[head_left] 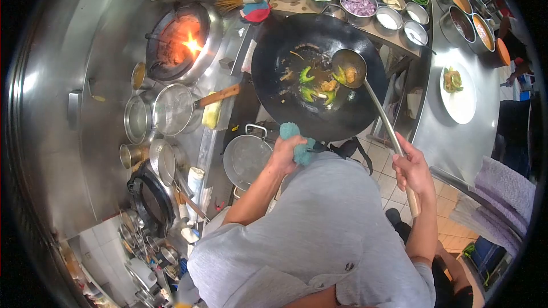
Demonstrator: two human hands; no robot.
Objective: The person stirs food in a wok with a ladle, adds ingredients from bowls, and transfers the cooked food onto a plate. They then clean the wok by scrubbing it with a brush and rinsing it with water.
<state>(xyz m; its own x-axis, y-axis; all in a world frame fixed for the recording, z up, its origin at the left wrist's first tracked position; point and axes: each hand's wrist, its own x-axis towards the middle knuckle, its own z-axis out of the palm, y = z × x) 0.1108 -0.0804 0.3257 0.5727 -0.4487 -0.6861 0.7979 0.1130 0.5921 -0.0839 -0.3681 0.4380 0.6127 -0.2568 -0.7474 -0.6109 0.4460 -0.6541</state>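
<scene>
My left hand (285, 153) is closed round a green cloth (302, 147) at the near rim of a large black wok (285, 108), gripping the wok's handle through it. The wok is off the flame, tilted toward the front of my body. Several green vegetable pieces (307, 74) and brown bits lie in a little liquid inside it. In my right hand (413, 168) is the wooden end of a long ladle (381, 108). Its bowl is inside the wok at the right, with a green piece and a browned morsel in or against it.
A burner (185, 43) flames at the left. Strainers (174, 108) and a pot (246, 161) stand nearer me. Several metal bowls, one with sliced onion (359, 4), line the back. On the right counter sits a white plate (458, 102) with some food. Another person is at the right edge.
</scene>
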